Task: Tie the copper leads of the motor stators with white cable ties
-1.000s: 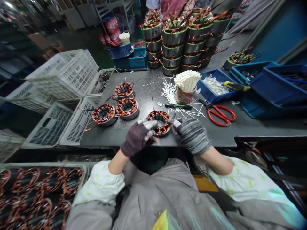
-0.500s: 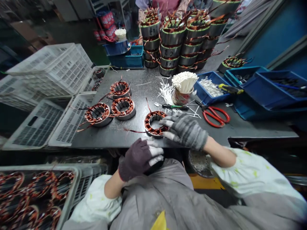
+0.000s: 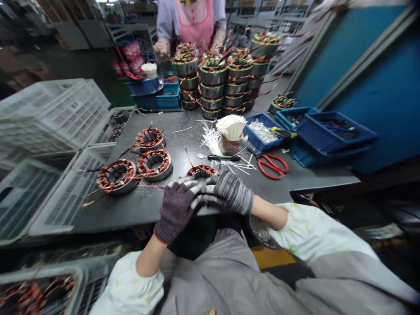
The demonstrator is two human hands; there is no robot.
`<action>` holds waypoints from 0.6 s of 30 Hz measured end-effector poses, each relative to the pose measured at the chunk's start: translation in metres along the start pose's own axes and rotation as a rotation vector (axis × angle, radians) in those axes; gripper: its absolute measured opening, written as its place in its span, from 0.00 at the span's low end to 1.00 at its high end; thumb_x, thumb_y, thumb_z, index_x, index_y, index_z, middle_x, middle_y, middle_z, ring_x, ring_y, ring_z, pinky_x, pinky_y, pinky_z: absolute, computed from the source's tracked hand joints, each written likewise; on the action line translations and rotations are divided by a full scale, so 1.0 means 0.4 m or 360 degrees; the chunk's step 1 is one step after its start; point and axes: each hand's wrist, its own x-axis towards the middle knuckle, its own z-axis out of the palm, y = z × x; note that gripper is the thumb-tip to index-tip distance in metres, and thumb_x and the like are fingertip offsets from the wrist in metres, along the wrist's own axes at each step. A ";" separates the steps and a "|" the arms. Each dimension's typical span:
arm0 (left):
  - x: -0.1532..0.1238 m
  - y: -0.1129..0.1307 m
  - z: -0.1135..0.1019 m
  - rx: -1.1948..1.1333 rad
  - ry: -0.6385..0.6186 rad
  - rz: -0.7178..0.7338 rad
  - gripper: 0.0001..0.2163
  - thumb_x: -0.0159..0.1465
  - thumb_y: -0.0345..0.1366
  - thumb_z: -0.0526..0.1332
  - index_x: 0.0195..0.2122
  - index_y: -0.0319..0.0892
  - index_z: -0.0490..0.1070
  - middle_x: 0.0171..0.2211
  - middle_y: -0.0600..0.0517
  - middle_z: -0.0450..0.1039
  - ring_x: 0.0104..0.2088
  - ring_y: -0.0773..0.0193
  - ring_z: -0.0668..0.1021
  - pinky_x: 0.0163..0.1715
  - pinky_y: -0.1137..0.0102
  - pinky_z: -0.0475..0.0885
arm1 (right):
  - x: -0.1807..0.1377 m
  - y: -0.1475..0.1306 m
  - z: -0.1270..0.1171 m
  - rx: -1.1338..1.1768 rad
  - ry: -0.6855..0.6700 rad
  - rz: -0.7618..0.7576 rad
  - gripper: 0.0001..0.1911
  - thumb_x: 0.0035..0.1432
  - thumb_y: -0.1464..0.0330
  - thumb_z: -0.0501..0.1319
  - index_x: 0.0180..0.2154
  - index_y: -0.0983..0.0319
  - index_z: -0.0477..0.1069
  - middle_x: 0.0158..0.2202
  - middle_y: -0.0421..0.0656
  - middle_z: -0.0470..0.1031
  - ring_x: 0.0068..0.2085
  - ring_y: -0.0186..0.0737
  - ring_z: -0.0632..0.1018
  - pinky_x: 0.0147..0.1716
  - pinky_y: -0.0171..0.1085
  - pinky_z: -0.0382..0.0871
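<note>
A copper-wound motor stator [image 3: 201, 169] lies on the dark table close to its front edge, its near side covered by my hands. My left hand [image 3: 179, 204], in a dark purple glove with white fingertips, grips its near left side. On the near right side, my right hand [image 3: 231, 191] in a grey glove has its fingers bent round the rim. The two hands' fingertips almost meet. Just behind the stator are a black-and-green pen-like tool [image 3: 223, 158] and loose white sticks [image 3: 211, 138]. Red-handled scissors [image 3: 273, 166] rest to the right.
Three more stators [image 3: 154, 164] sit on the left. A cup of white sticks [image 3: 230, 135], a blue bin of white pieces [image 3: 263, 131] and stacked stators [image 3: 211, 91] stand behind. White crates [image 3: 65, 192] flank the table; a person in a pink apron [image 3: 196, 22] is opposite.
My left hand has moved up from the table edge onto the stator. The right hand has shifted to its near side. The view has tilted up and turned right, showing more of the person opposite.
</note>
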 end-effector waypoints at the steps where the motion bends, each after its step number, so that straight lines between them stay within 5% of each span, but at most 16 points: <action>1: 0.002 0.006 -0.002 0.0024 0.0022 0.0016 0.13 0.72 0.38 0.59 0.55 0.48 0.78 0.53 0.46 0.81 0.55 0.47 0.78 0.50 0.52 0.69 | -0.008 0.024 -0.002 0.0064 0.0136 0.0104 0.16 0.73 0.58 0.56 0.45 0.56 0.82 0.43 0.45 0.83 0.43 0.44 0.79 0.47 0.43 0.70; 5: 0.013 0.041 -0.006 0.0154 0.0134 0.0028 0.11 0.71 0.36 0.61 0.50 0.49 0.80 0.48 0.47 0.83 0.52 0.47 0.80 0.50 0.51 0.69 | -0.004 0.173 -0.040 0.0156 0.1013 0.0979 0.16 0.70 0.62 0.56 0.36 0.59 0.80 0.35 0.46 0.81 0.39 0.45 0.79 0.46 0.45 0.73; 7: 0.016 0.060 -0.003 0.0215 0.0190 0.0024 0.12 0.70 0.35 0.61 0.51 0.48 0.79 0.52 0.45 0.81 0.57 0.42 0.77 0.56 0.44 0.67 | 0.021 0.241 -0.057 0.0168 0.1233 0.1198 0.13 0.66 0.64 0.58 0.38 0.60 0.80 0.37 0.47 0.81 0.41 0.45 0.79 0.48 0.45 0.74; 9: 0.019 0.068 0.003 0.0192 0.0190 0.0076 0.14 0.70 0.34 0.59 0.54 0.48 0.78 0.55 0.45 0.80 0.61 0.42 0.75 0.63 0.40 0.63 | 0.056 0.285 -0.063 0.0156 0.1215 0.1224 0.11 0.62 0.64 0.62 0.41 0.61 0.80 0.41 0.47 0.81 0.43 0.46 0.79 0.49 0.46 0.74; 13: 0.022 0.048 0.022 0.0048 0.0118 0.0201 0.14 0.71 0.33 0.57 0.56 0.46 0.75 0.49 0.46 0.82 0.55 0.51 0.80 0.63 0.48 0.68 | 0.107 0.316 -0.055 0.0261 0.1141 0.1195 0.10 0.59 0.61 0.66 0.40 0.59 0.79 0.40 0.46 0.82 0.42 0.45 0.79 0.49 0.46 0.74; 18: 0.018 0.043 0.036 0.0015 0.0164 0.0130 0.12 0.72 0.35 0.58 0.53 0.45 0.75 0.46 0.46 0.82 0.51 0.52 0.81 0.61 0.50 0.70 | 0.094 0.319 -0.093 0.1014 0.1426 0.1147 0.14 0.61 0.55 0.61 0.34 0.59 0.76 0.29 0.41 0.78 0.29 0.37 0.77 0.35 0.41 0.76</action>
